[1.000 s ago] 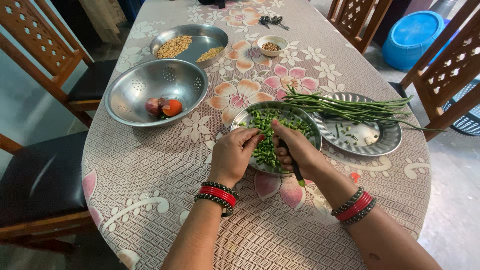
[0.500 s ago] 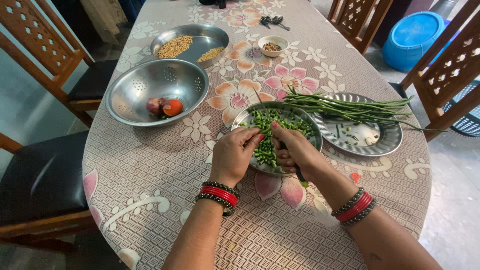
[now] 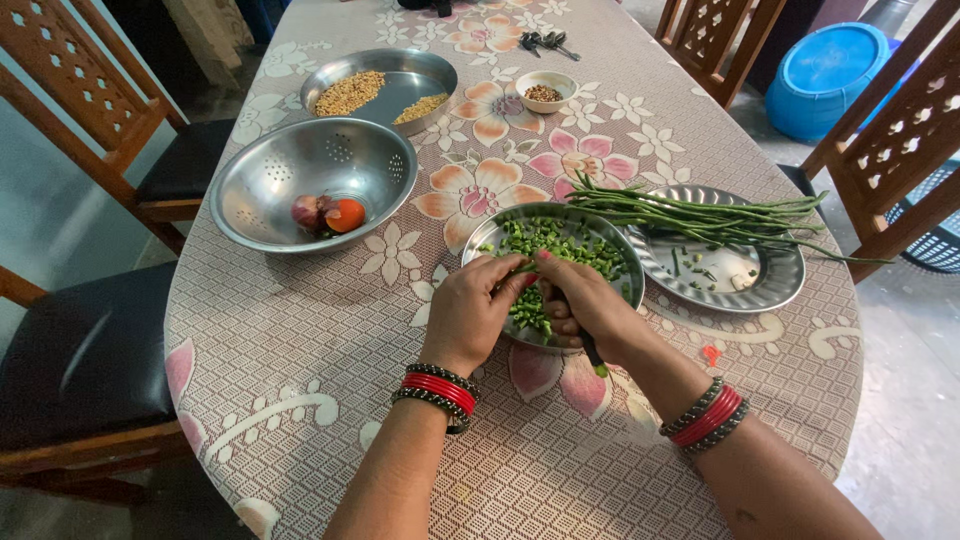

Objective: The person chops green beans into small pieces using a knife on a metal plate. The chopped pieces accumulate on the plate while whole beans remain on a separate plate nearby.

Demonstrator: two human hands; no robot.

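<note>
Even, soft daylight; scene bright, no harsh shadows. Mild glare on the steel colander [image 3: 300, 180] and on the plate [image 3: 770, 275] at right. Focus sharp at centre. Wide-angle bending at the edges: chairs [image 3: 95, 90] lean outward.

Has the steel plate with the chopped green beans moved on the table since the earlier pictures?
No. The plate of chopped beans lies in the same place beside the plate of long beans.

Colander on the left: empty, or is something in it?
Not empty. The steel colander holds an onion and a tomato at its bottom.
</note>
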